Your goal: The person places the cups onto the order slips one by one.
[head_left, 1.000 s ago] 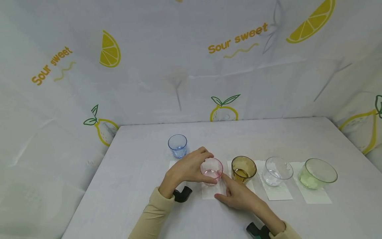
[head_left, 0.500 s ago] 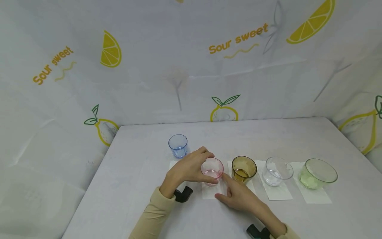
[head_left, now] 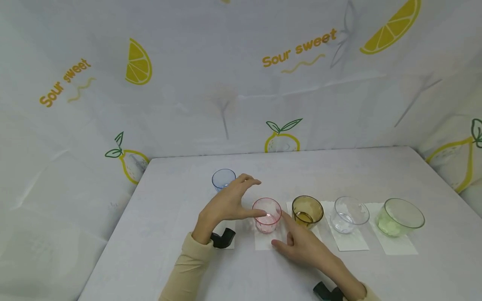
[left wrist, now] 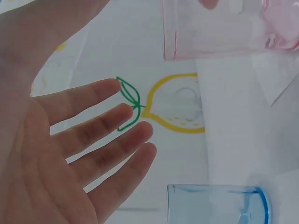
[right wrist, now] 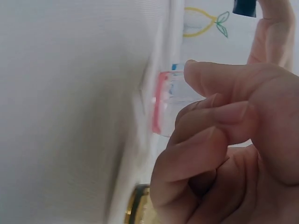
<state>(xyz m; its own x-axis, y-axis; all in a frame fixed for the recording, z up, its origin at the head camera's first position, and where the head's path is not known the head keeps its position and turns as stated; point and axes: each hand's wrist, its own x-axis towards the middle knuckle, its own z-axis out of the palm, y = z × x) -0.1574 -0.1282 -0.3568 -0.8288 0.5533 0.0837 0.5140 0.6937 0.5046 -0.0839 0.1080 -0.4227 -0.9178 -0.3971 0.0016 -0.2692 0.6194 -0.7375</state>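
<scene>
A pink drinking glass (head_left: pixel 266 228) stands upright on a white paper slip (head_left: pixel 263 246) near the table's middle. My left hand (head_left: pixel 224 204) is at its left with spread fingers, the thumb overlapping the rim in the head view. In the left wrist view the palm holds nothing, and the pink glass is apart from the four fingers. My right hand (head_left: pixel 304 243) rests at the glass's right side, the index fingertip right at its wall. Its other fingers are loosely bent. Behind the left hand stands a blue glass (head_left: pixel 223 179), partly hidden by it.
To the right, an amber glass (head_left: pixel 307 208), a clear glass (head_left: pixel 343 223) and a pale green glass bowl (head_left: pixel 393 225) stand in a row on paper slips. Another slip (head_left: pixel 229 243) lies under the left wrist. A lemon-printed white cloth (head_left: pixel 180 104) hangs behind the table.
The left hand has let go of the pink glass and moved up and left with its fingers spread, now overlapping the blue glass. The right hand has hardly moved.
</scene>
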